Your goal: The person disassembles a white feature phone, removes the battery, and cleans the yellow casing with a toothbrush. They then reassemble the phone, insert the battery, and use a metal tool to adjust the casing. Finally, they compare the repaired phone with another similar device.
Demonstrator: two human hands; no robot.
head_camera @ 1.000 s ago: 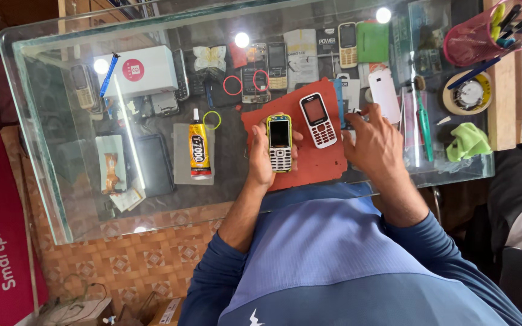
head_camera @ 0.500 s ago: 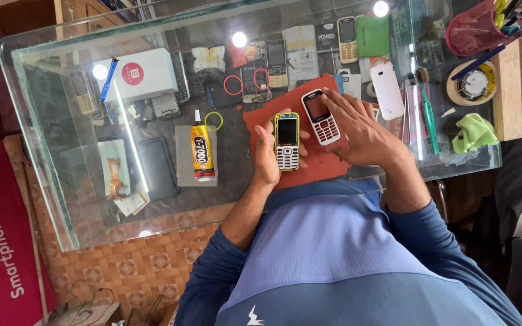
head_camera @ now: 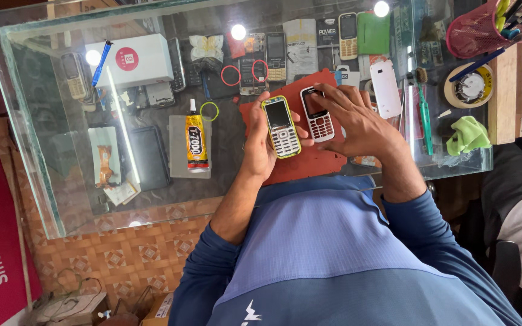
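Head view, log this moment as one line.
left hand: holds yellow-edged keypad phone | right hand: fingers on red-and-white keypad phone | both over red rubber mat on glass counter

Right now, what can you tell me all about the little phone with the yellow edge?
The small yellow-edged keypad phone is a bar shape with a dark, blank screen above rows of pale buttons. Its shell looks like plastic. It faces up, tilted a little, over the red rubber mat on the glass counter. The left hand grips it along one side. A white and red keypad phone lies just beside it, under the right hand.
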